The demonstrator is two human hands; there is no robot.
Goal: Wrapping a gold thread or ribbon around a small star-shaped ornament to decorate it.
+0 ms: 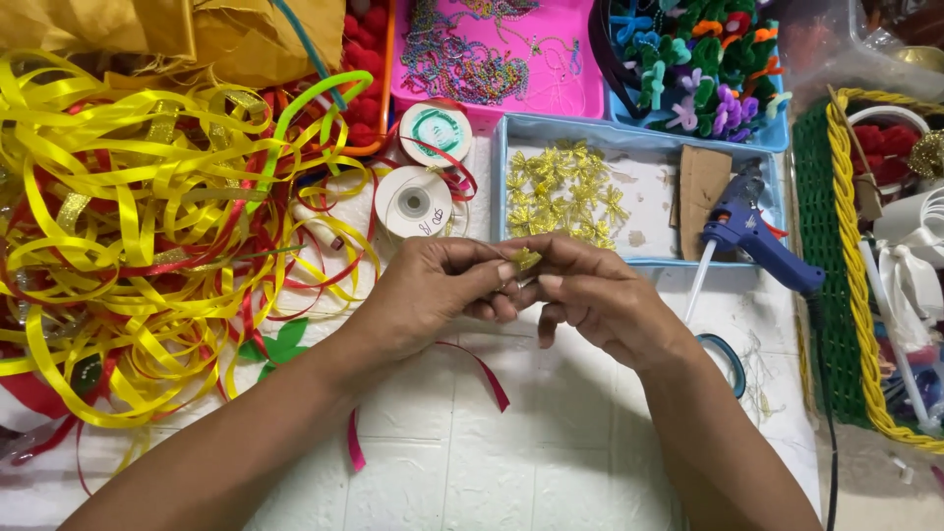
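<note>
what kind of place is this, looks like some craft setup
Most likely a home craft table for handmade decorations. A heap of yellow and red ribbon covers the left side, a blue glue gun lies at the right, and a tray of small gold bows sits behind both hands.

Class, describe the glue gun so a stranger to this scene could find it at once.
Start at the pale blue tray of small yellow bows above the hands. On its right edge lies the glue gun: the only blue pistol-shaped tool, with a white glue stick at its rear.

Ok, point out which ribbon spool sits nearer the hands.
The white spool with the grey hub; the green-centred spool lies farther up, toward the pink tray.
</note>
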